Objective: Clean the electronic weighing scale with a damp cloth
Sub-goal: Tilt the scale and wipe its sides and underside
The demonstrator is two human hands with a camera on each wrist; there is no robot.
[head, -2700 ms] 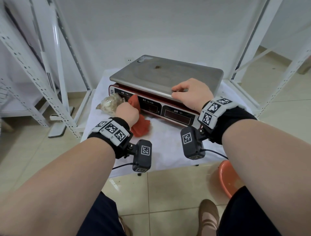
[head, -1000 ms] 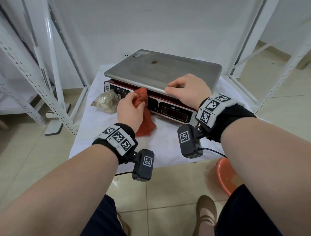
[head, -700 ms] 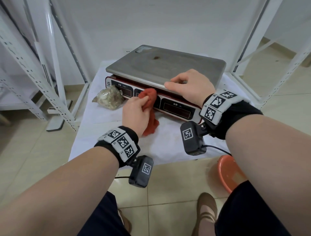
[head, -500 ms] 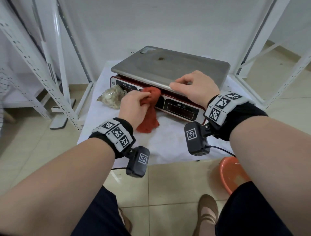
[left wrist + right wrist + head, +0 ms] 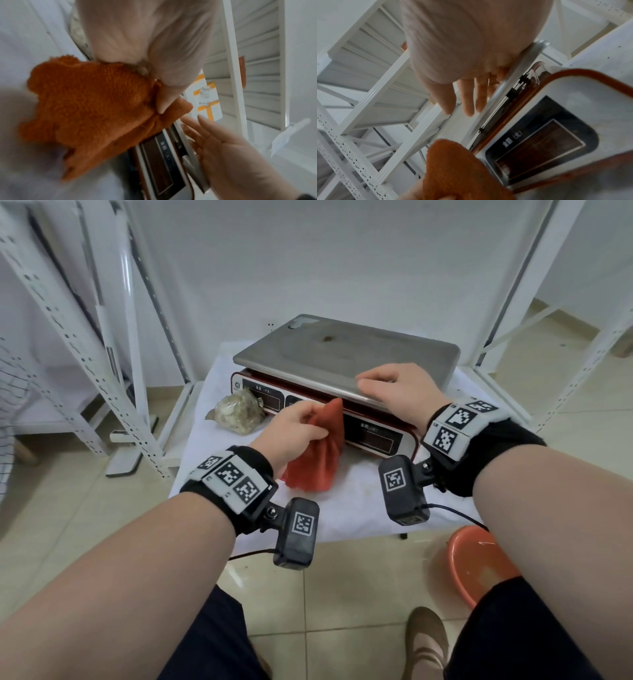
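Note:
The electronic weighing scale (image 5: 346,354) has a steel pan and a red-rimmed display panel (image 5: 373,436), and it sits on a small white table (image 5: 356,508). My left hand (image 5: 294,429) pinches an orange-red cloth (image 5: 318,453) against the middle of the front panel. In the left wrist view the cloth (image 5: 89,105) hangs from my left hand (image 5: 159,94). My right hand (image 5: 400,392) lies on the pan's front edge with fingers extended. In the right wrist view, my right hand (image 5: 467,97) lies flat above the pan rim and display (image 5: 539,148). A small brown spot marks the pan.
A clear bag (image 5: 239,414) of pale lumps lies on the table left of the scale. White perforated shelf posts (image 5: 68,337) stand at left, more white framing (image 5: 513,289) at right. An orange basin (image 5: 476,559) sits on the tiled floor at lower right.
My left hand has carried the cloth rightward along the front panel, from its left end to the middle. My right hand has stayed on the pan's front edge.

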